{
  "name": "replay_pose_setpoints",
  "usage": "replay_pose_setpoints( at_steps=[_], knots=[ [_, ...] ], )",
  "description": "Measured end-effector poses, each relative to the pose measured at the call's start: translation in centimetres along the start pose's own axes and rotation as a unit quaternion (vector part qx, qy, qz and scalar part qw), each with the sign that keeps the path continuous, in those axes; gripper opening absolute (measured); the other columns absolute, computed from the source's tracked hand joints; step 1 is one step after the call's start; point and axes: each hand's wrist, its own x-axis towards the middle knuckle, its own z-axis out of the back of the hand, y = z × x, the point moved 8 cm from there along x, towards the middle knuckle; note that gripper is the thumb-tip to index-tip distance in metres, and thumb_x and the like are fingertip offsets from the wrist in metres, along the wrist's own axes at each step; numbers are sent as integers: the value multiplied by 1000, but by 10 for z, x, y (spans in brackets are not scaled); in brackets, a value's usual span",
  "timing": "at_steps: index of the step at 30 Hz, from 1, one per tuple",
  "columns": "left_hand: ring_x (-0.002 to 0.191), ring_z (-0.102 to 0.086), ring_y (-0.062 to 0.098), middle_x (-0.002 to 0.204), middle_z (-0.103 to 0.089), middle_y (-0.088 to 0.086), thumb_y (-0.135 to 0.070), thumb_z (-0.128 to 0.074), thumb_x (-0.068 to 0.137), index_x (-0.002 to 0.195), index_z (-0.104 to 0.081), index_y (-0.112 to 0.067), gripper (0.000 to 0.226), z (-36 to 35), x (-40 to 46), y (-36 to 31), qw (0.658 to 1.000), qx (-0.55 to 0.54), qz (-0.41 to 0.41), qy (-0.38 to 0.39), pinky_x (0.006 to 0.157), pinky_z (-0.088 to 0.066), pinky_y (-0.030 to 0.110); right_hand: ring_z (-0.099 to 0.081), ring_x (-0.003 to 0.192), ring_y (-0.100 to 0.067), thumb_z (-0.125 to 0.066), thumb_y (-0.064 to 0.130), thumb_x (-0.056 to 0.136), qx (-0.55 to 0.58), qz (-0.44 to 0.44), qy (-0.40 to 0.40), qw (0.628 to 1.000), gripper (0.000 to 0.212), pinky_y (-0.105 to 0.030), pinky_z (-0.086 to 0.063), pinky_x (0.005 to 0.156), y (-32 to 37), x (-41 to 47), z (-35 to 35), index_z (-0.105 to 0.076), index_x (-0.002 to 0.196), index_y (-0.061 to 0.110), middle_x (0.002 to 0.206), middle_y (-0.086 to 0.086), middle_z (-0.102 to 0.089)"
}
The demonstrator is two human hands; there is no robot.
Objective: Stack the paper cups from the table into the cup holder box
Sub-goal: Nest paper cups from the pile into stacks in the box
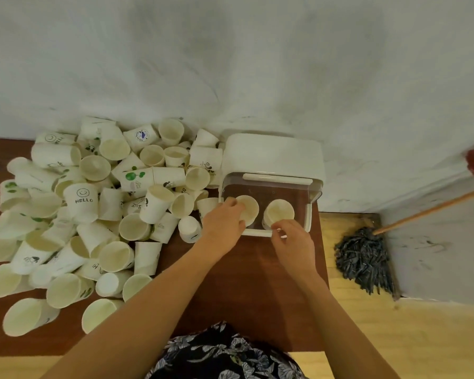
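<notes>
Paper cups [74, 214] lie heaped over the left half of the dark brown bench [246, 283], most tipped on their sides with their mouths toward the person, a few upright; one near the middle of the pile bears a smiley and the word HELLO [83, 199], others show green leaf prints. At the right end of the bench, against the pale wall [230, 56], stands the white cup holder box [271, 160], its clear front compartment facing the person. Two cups already sit inside it, side by side, mouths outward: the left cup [249, 209] and the right cup [280, 212].

From where I stand, the left hand [223, 224] curls round the rim of the left cup, fingers on its upper edge and thumb at its lower edge, holding it in the box's opening. The right hand [292, 240] sits just below the right cup, at the box's front lip, fingers bent inward with the fingertips close to the cup's lower rim; whether they actually pinch the cup or the lip I cannot tell. Both bare forearms reach in from the bottom, above a dark floral-print garment [225, 354].

To the right of the bench, a mop [364, 258] with dark strands rests on the yellow wooden floor [422, 337] in the corner, its wooden handle leaning up to the right.
</notes>
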Motion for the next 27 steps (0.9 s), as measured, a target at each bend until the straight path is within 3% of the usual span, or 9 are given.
replay_pose_setpoints(
  at_steps=[4, 7, 12, 18, 23, 27],
  knots=[
    [101, -59, 17, 122, -56, -7, -28, -58, 92, 124, -59, -22, 33, 7, -15, 10, 999, -36, -18, -21, 75, -51, 31, -60, 88, -5, -60, 20, 94, 4, -10, 6, 1000, 16, -22, -53, 83, 7, -16, -9, -70, 107, 22, 108, 9, -67],
    [96, -59, 16, 110, -61, -7, -30, -56, 92, 115, -63, -24, 25, 12, -37, 39, 998, -56, -3, -25, 77, -52, 36, -57, 86, -2, -60, 20, 93, -9, 2, 43, 999, 17, -12, -43, 75, 19, -28, -30, -70, 106, 22, 104, 10, -67],
    [85, -59, 18, 95, -61, -5, -23, -57, 90, 104, -66, -21, 17, 19, -88, 111, 996, -69, 59, -26, 71, -49, 35, -59, 89, -4, -59, 22, 93, -21, 21, 161, 986, 18, -24, -51, 80, 47, -53, -90, -67, 109, 26, 104, 10, -64],
    [97, -58, 20, 107, -60, -2, -27, -59, 89, 112, -63, -21, 24, 11, -135, 184, 990, -31, 125, 54, 78, -47, 35, -57, 104, -9, -61, 18, 90, -70, 65, 297, 950, 32, -28, -49, 90, 70, -93, -170, -61, 120, 28, 121, 11, -57],
    [108, -54, 22, 119, -52, -3, -21, -56, 89, 122, -57, -22, 33, 2, -159, 210, 985, -2, 149, 85, 76, -45, 34, -56, 112, -16, -57, 15, 89, -65, 75, 279, 955, 48, -32, -52, 88, 80, -107, -202, -48, 134, 27, 142, 10, -41],
    [101, -57, 23, 114, -58, 0, -10, -51, 88, 111, -62, -18, 27, -5, -162, 227, 981, 20, 168, 93, 74, -44, 36, -54, 118, -20, -54, 16, 92, -94, 83, 272, 954, 54, -38, -51, 93, 101, -98, -215, -41, 142, 28, 152, 10, -33]
  ],
)
